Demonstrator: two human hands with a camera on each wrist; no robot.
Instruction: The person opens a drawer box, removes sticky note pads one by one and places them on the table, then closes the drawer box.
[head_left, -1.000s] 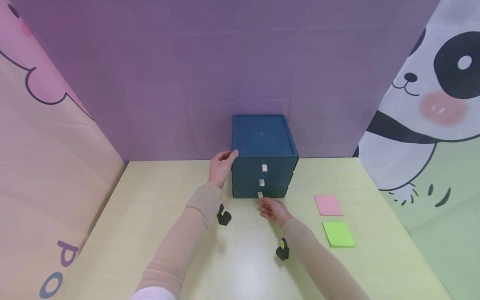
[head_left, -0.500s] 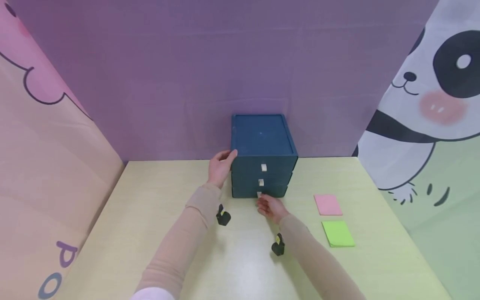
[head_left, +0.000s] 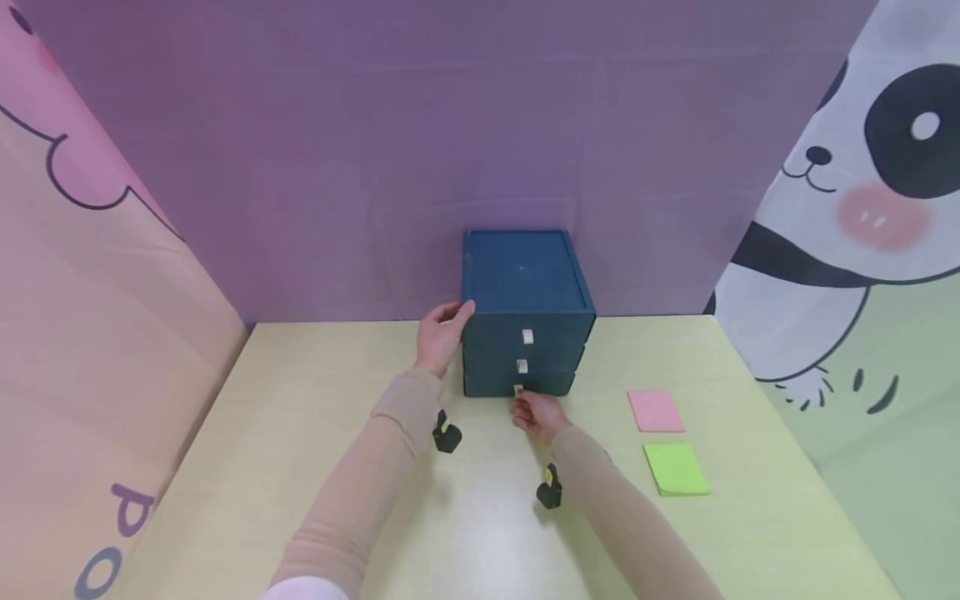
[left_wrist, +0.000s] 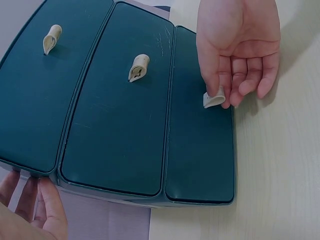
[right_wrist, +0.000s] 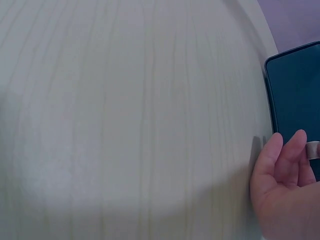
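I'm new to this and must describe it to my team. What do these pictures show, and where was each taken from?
There's no machine: the left grip and right grip are simply a person's bare hands. The wide view comes from a camera on the person's head, looking forward and down. The other two views come from a camera on each wrist. On the table stands a blue chest with three drawers; to its right, nearer the person, lie a pink pad and a green pad. The left grip touches the chest's left side; the right grip seems to pinch the pale tab on the bottom drawer.
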